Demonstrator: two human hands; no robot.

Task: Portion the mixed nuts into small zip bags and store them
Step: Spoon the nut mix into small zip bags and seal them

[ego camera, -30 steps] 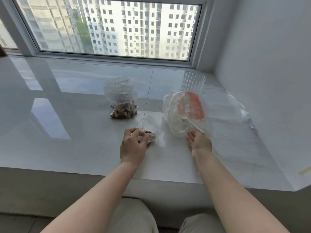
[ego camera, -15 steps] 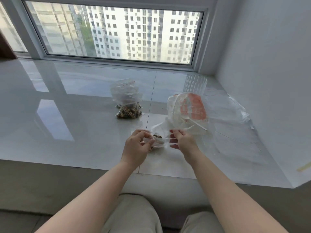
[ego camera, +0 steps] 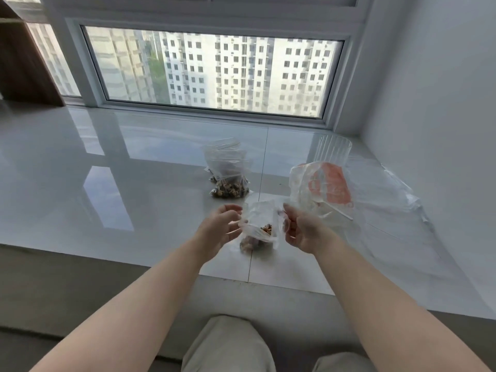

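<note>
A small clear zip bag [ego camera: 261, 226] with a few mixed nuts in its bottom hangs just above the front of the white sill. My right hand [ego camera: 302, 228] pinches its right top corner. My left hand [ego camera: 218, 228] is at its left side with fingers curled toward the bag's edge; whether it grips the plastic is unclear. Behind, a pile of filled small zip bags [ego camera: 228, 170] lies on the sill, nuts showing at its base.
A large crumpled plastic bag with an orange label [ego camera: 326, 191] lies right of my hands, over a sheet of clear plastic [ego camera: 389, 189]. A ribbed clear cup [ego camera: 332, 151] stands in the back corner by the wall. My knees show below the sill's front edge [ego camera: 161, 267].
Both hands have lifted the small bag off the sill and pulled apart at its top. The camera has tipped upward, showing more of the window.
</note>
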